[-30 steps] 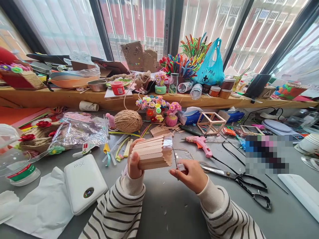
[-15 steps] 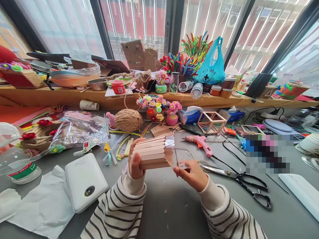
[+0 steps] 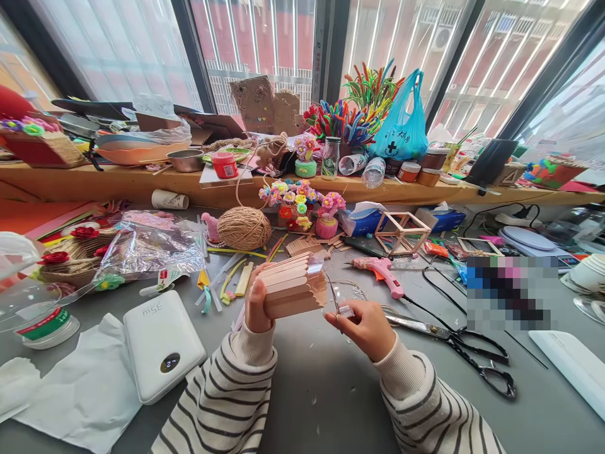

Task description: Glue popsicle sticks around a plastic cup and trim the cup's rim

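My left hand [image 3: 259,306] is closed round the left end of a craft-stick cup [image 3: 290,287], holding it on its side above the table. Flat wooden sticks with rounded ends line its outside, and clear plastic shows at its right, open end. My right hand [image 3: 362,325] pinches a thin, dark, curved piece [image 3: 333,292] together with a small clear piece [image 3: 346,311]; their exact kind I cannot make out. This hand is just right of the cup's open end, with a small gap between. Large black-handled scissors [image 3: 444,333] lie to its right.
A pink glue gun [image 3: 380,272] with a black cord lies behind my right hand. Left of me are a white power bank [image 3: 163,350] and white paper [image 3: 87,384]. Behind the cup sit a twine ball [image 3: 244,229], loose craft sticks [image 3: 302,246] and a wooden cube frame [image 3: 401,232].
The craft-stick cup has tilted, its open end turning down and towards me. The thin dark piece in my right hand leans further left. Digits now show on the power bank.
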